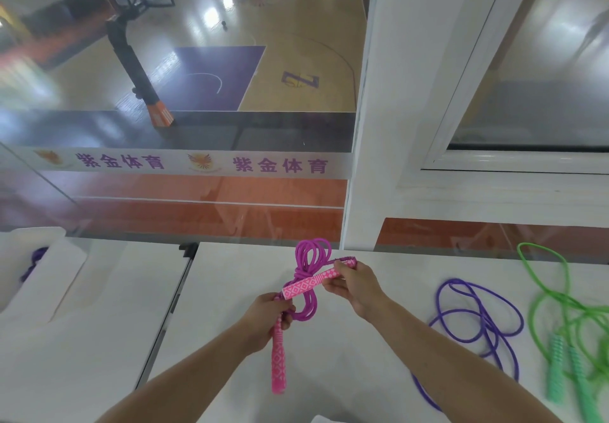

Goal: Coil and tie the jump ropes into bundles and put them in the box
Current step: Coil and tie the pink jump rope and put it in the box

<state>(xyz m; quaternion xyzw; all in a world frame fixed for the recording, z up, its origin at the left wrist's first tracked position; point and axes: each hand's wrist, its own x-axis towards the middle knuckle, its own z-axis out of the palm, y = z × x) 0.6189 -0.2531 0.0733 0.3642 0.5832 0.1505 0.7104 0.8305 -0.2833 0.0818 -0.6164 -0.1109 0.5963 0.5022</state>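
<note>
Low in the centre of the frame, a pink handle [278,358] was held upright in the curled left hand [268,319], while the second handle [313,284] was pinched by the right hand [354,286] across the magenta rope [309,258], coiled and seemingly being knotted. At the right, a purple rope [478,320] and a green rope [566,317] were left loose and uncoiled. At the far left, a white box [33,277] was seen with something purple already inside, so most of the job was judged outstanding.
</note>
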